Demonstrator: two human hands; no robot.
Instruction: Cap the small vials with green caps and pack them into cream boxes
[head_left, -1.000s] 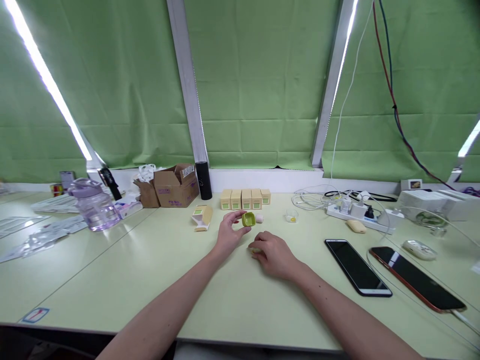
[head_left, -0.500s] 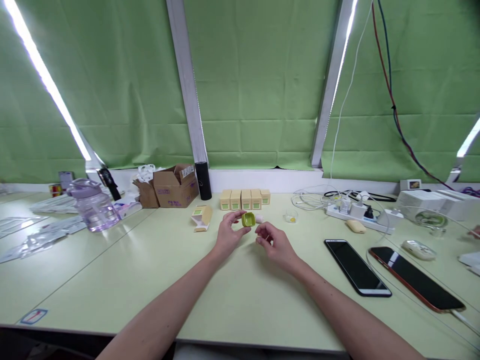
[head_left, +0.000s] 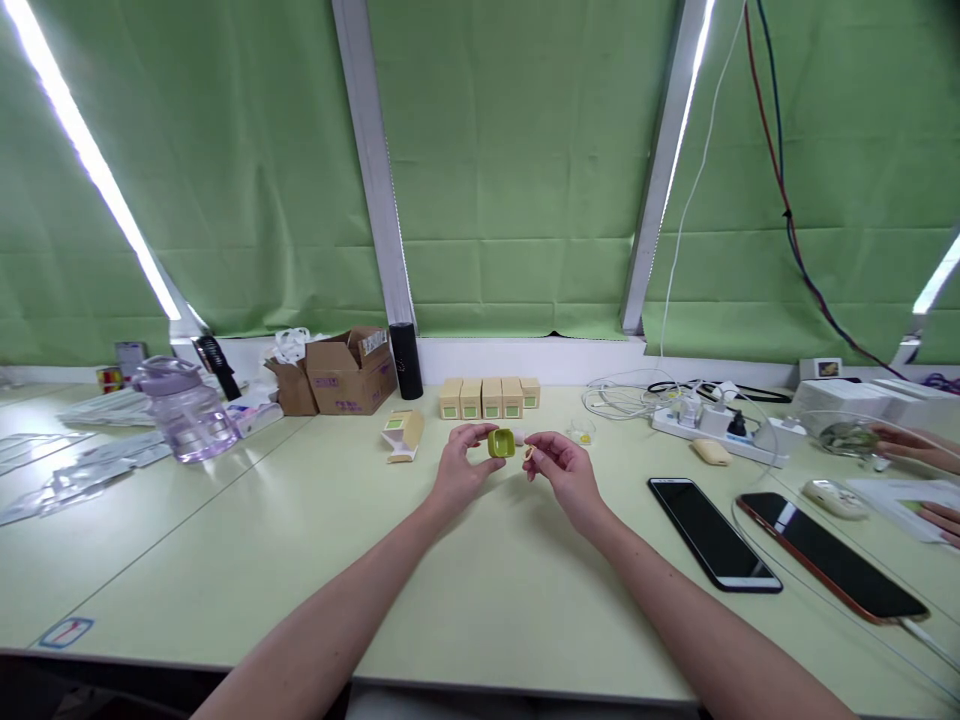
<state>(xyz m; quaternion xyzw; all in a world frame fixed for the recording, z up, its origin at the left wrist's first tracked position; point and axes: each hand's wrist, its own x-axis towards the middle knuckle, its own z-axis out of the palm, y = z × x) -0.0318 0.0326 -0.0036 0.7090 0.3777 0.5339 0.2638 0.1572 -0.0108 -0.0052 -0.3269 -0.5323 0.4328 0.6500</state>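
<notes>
My left hand (head_left: 463, 470) is closed on a small olive-green square cup (head_left: 501, 443), its open mouth tilted toward me. Just to the right, my right hand (head_left: 561, 468) pinches a tiny beige piece (head_left: 529, 454), too small to name. Behind the gap between both hands lies a small pale pinkish-white object (head_left: 519, 437), partly hidden. An opened cardboard box (head_left: 405, 434) lies on its side left of my hands. A small clear dish (head_left: 582, 432) with something yellow in it stands beyond my right hand.
Several small kraft boxes (head_left: 491, 398) stand in a row behind my hands. A purple-lidded bottle (head_left: 191, 415) and a carton (head_left: 349, 372) are left. Right are a power strip (head_left: 720, 432), two phones (head_left: 712, 535) (head_left: 832, 555), cables and another person's hands (head_left: 919, 447).
My right hand has moved slightly right and turned, showing the beige piece in its fingertips. The green cup has shifted a little right and down. Another person's hands have come in at the right edge.
</notes>
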